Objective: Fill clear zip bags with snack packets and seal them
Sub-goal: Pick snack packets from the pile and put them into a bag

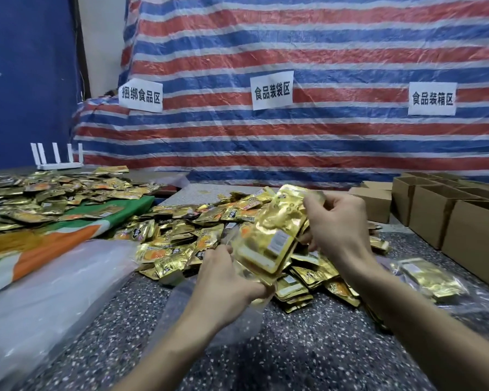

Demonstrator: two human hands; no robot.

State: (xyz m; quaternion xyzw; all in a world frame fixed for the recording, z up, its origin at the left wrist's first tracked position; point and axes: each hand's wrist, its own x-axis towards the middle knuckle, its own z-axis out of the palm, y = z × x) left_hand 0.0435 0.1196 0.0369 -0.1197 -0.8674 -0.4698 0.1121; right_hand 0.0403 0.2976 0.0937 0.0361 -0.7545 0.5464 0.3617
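The person holds a clear zip bag [271, 241], packed with gold snack packets [280, 215], tilted in the air above the loose pile of packets [178, 235] on the speckled table [308, 348]. The left hand [229, 280] grips the bag's lower end, fingers curled round it; the right hand [336, 224] pinches its upper edge, fingers closed on the plastic. A second filled bag [431, 276] lies to the right, near the open cardboard boxes [449, 221]

on the tarp [322, 52], left sign [140, 95] 捆绑食品区, middle sign [272, 90] 食品装袋区, right sign [432, 99] 食品装箱区.
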